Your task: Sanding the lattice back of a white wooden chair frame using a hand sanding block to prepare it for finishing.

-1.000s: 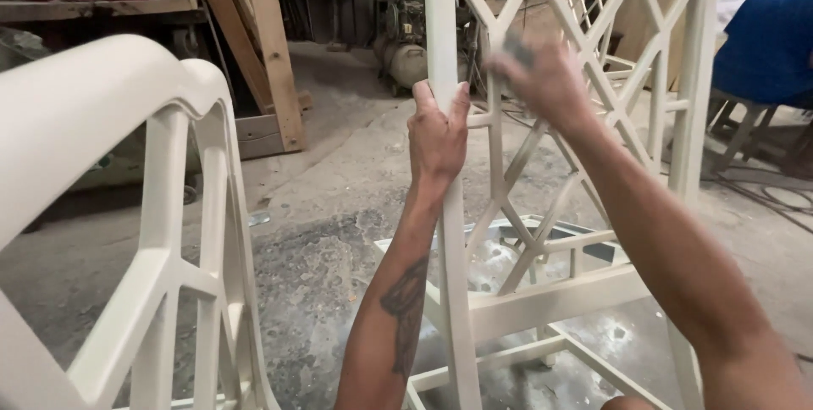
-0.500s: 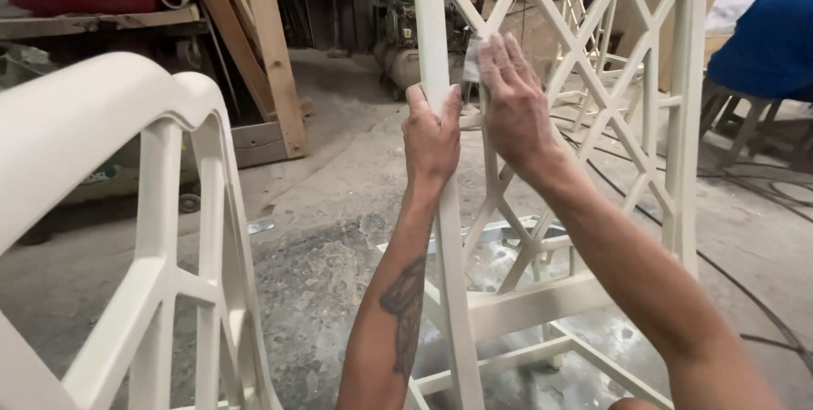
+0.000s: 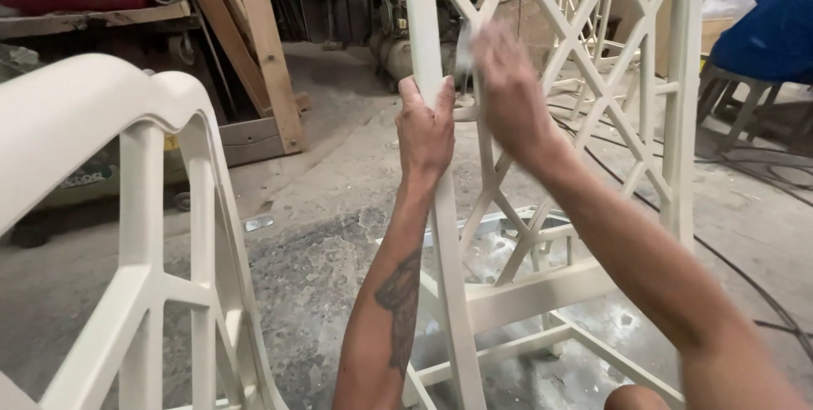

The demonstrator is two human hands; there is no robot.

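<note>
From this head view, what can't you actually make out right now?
- Right hand: motion-blurred; whatever pale thing it presses on the lattice frame cannot be identified.
- Left hand: wraps the post; palm and fingertips hidden behind it.
- Post top: cut off by the upper edge.
- Near chair back: cut off by the left and bottom edges.
- Person in blue: cut off by the right edge.

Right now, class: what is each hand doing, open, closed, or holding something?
Left hand: closed around the white frame post.
Right hand: blurred, pressed to the lattice; grip cannot be told.
</note>
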